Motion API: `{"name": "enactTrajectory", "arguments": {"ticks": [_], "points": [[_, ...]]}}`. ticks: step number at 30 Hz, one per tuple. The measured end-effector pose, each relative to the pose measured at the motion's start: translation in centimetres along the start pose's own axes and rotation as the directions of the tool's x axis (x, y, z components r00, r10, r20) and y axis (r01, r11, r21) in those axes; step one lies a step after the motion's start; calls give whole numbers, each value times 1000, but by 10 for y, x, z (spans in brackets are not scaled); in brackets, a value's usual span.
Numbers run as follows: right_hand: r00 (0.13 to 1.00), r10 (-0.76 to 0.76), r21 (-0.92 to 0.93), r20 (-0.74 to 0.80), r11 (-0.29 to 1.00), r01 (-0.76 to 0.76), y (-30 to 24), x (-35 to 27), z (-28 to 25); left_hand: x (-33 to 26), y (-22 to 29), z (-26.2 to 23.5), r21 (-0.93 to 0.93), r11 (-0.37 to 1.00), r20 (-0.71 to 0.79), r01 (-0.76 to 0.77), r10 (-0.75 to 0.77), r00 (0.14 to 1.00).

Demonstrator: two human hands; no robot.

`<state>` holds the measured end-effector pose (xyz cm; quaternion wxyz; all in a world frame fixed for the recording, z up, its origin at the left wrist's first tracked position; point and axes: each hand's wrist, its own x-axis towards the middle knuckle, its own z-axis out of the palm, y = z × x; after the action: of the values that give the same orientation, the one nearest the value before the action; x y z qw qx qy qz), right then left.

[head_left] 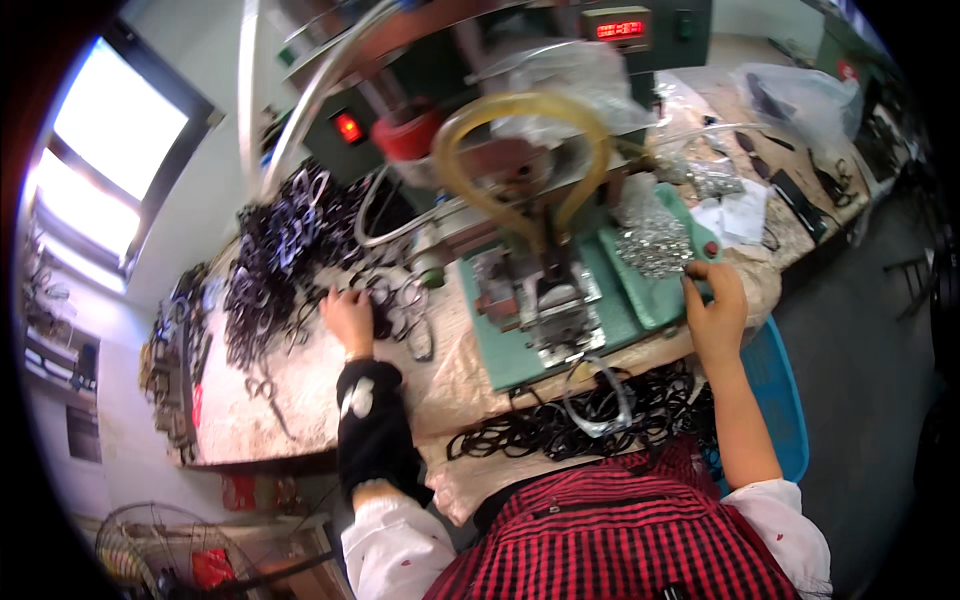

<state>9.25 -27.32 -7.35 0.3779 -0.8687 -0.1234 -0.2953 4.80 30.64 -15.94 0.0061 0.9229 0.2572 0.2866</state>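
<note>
On the left of the bench my left hand (350, 322) reaches to the near edge of a pile of dark eyeglass frames (285, 235). Its fingers are a little apart, and no frame shows clearly in them. Loose dark frames (405, 310) lie just right of it. My right hand (717, 305) is at the right edge of a green tray (640, 300) heaped with small shiny metal parts (655, 245). Thumb and forefinger are bent together there; anything between them is too small to make out. Between my hands stands a bench machine with a metal fixture (562, 310).
A clear eyeglass frame (598, 400) hangs at the machine's front, above more dark frames (500, 432) along the near edge. A yellowish hose (520, 105) loops over the fixture. Scissors (265, 398) lie at left. A blue basket (775, 400) stands below right. Plastic bags (800, 95) lie back right.
</note>
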Motion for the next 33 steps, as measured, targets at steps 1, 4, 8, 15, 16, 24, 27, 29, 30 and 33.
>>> {"name": "enactTrajectory", "arguments": {"ticks": [1, 4, 8, 15, 16, 24, 27, 29, 30, 33], "points": [[999, 35, -42, 3, 999, -35, 6, -6, -12, -5, 17, -6, -57, 998, -11, 29, -30, 999], [990, 128, 0, -55, 992, -128, 12, -20, -33, -25, 40, -44, -29, 988, -133, -155, 150, 980], [975, 218, 219, 51, 949, -224, -13, -14, -34, -26, 92, -108, -430, 878, -324, -209, 66, 944], [972, 5, 675, 234, 719, -166, -104, 45, 26, -39, 166, -156, -894, 427, 101, 139, -109, 989], [966, 31, 711, 258, 670, -211, -109, 51, 30, -50, 171, -159, -876, 471, 70, 105, -92, 993], [917, 173, 812, 359, 427, -399, -123, 33, 37, -99, 186, -160, -989, -29, 146, 143, -183, 972], [901, 140, 836, 411, 336, -434, -125, 35, 40, -75, 232, -225, -949, -168, -267, -267, -25, 963], [879, 187, 842, 439, 255, -475, -137, 38, 35, -58, 249, -248, -901, 42, -420, -432, 165, 892], [869, 196, 842, 455, 225, -491, -138, 35, 37, -49, 255, -249, -858, 212, -434, -468, 188, 881], [874, 233, 843, 426, 248, -477, -148, 32, 37, -44, 255, -247, -918, 72, -375, -391, 168, 912]]}}
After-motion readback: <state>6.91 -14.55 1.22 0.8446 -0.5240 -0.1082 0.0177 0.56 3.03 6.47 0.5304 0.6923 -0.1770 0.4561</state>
